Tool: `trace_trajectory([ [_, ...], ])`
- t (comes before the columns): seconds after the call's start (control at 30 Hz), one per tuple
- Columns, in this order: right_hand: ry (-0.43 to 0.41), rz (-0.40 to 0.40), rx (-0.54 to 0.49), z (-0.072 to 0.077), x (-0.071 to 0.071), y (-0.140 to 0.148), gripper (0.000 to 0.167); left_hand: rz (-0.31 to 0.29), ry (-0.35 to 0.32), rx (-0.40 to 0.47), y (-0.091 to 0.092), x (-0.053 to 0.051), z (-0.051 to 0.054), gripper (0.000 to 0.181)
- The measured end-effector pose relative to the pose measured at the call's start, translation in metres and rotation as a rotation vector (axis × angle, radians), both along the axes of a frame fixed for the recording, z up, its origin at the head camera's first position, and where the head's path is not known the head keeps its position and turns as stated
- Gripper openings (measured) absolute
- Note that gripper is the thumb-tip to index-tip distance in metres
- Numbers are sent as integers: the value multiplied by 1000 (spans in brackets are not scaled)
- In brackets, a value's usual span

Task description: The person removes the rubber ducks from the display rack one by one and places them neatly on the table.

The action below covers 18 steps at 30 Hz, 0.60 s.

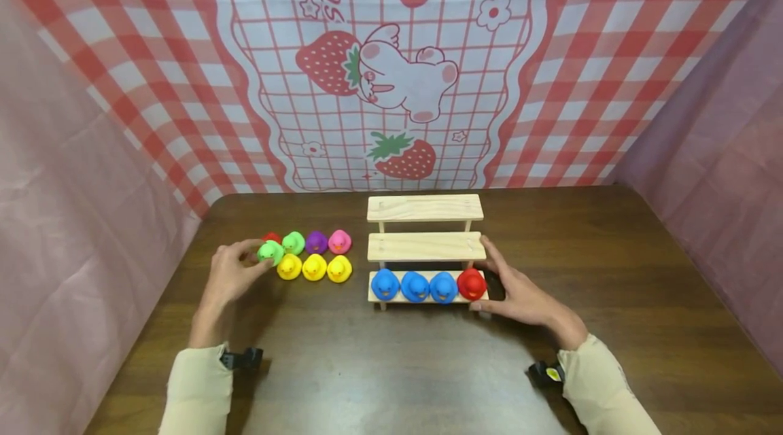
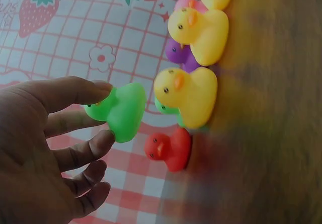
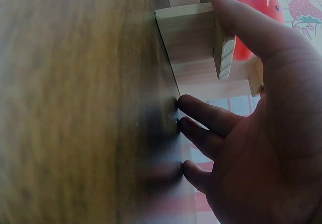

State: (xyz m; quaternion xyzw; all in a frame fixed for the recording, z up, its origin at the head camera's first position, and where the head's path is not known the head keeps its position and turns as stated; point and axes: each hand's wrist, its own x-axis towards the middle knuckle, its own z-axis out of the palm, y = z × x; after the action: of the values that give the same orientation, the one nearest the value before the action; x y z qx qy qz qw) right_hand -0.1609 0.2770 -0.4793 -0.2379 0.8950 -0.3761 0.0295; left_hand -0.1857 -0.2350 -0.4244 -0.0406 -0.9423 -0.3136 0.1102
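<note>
My left hand (image 1: 229, 275) pinches a green rubber duck (image 2: 126, 110) between thumb and fingers, raised above the left end of two duck rows. Three yellow ducks (image 1: 315, 268) form the front row. Behind them stand a red duck (image 2: 168, 151), mostly hidden in the head view, another green duck (image 1: 293, 242), a purple duck (image 1: 316, 242) and a pink duck (image 1: 339, 242). My right hand (image 1: 523, 292) holds the right end of a three-tier wooden rack (image 1: 425, 247), thumb at its front edge. Three blue ducks (image 1: 415, 287) and a red duck (image 1: 472, 284) fill its lowest shelf.
Both upper shelves are bare wood. The rack stands on a brown wooden table (image 1: 367, 367), right of the loose ducks. A strawberry-print checked cloth (image 1: 391, 68) hangs behind the table, with pink cloth (image 1: 79, 170) along the left side.
</note>
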Motion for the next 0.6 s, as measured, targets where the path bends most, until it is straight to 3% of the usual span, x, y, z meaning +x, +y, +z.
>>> trace_trajectory([
  [0.6,0,5,-5,-2,-1,1,121,-9,-90,-38,-18,-3,-19,38],
])
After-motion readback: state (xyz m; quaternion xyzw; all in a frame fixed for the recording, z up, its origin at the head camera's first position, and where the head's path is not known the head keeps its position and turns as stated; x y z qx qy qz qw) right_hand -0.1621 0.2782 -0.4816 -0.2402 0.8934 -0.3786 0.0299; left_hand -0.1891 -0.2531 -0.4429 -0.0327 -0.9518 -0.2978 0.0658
